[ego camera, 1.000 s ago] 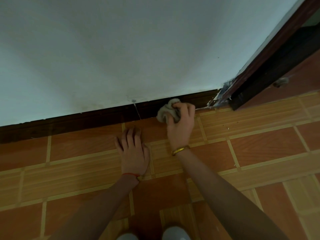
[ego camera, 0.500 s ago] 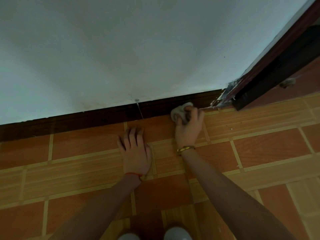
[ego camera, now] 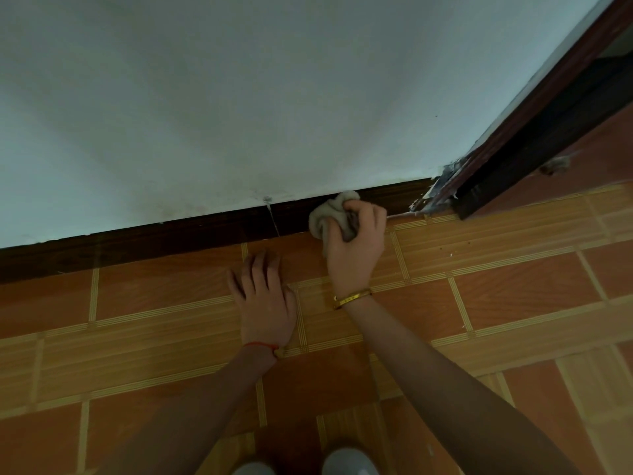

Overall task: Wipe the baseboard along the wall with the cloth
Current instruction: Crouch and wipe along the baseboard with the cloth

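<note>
Seen from the head camera, looking down: just right of centre frame, the right hand (ego camera: 356,250) has its fingers curled tight around a bunched grey cloth (ego camera: 329,216), pressing it against the dark baseboard (ego camera: 171,236) where the pale wall (ego camera: 274,97) meets the tiled floor (ego camera: 513,296). Left of it, the left hand (ego camera: 265,299) lies flat, fingers spread, holding nothing. At right, the door frame (ego camera: 534,132) has ragged, flaking edges; the cloth could snag there, I'd judge.
</note>
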Available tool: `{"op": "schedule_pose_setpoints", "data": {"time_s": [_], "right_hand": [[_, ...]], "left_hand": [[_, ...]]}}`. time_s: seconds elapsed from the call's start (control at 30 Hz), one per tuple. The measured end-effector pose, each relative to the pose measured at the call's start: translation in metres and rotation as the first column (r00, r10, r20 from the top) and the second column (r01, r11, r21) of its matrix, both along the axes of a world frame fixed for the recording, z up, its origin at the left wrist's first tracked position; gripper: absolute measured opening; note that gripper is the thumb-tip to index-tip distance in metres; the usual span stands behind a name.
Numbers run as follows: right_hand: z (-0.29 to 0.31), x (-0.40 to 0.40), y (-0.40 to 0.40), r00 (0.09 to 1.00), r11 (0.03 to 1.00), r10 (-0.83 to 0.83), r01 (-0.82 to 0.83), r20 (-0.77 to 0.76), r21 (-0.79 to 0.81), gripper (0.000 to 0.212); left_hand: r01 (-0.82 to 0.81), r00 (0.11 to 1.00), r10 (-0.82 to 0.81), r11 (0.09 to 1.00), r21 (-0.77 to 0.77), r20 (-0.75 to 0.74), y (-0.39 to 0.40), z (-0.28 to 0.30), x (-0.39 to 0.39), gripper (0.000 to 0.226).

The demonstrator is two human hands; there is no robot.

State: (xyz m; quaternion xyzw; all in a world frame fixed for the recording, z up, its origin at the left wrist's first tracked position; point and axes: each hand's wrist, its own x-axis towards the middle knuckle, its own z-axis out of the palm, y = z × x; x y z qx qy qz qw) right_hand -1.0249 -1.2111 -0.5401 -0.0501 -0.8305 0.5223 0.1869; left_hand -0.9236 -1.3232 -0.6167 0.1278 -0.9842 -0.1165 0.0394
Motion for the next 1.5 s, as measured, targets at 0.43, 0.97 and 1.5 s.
{"op": "schedule_pose_setpoints", "data": {"time_s": [0.43,0.97,1.5], "right_hand": [[0.014,-0.009,0.014,0.998,0.997,-0.058,0.06,-0.03,0.055,0.023],[0.013,-0.029,0.068,0.999,0.962,-0.034,0.044,-0.039,0.268,0.025],[-0.025,-0.038,0.105,0.997,0.958,0.045,-0.06,0.06,0.282,0.028]], "left_hand": [[0.005,0.999,-0.003,0.999,0.037,-0.041,-0.003,-0.004,0.001,0.055],[0.114,0.989,-0.095,0.977,0.179,-0.114,0.04,0.005,-0.016,0.052],[0.104,0.994,-0.101,0.993,0.062,-0.05,0.05,-0.004,-0.024,0.051]]}}
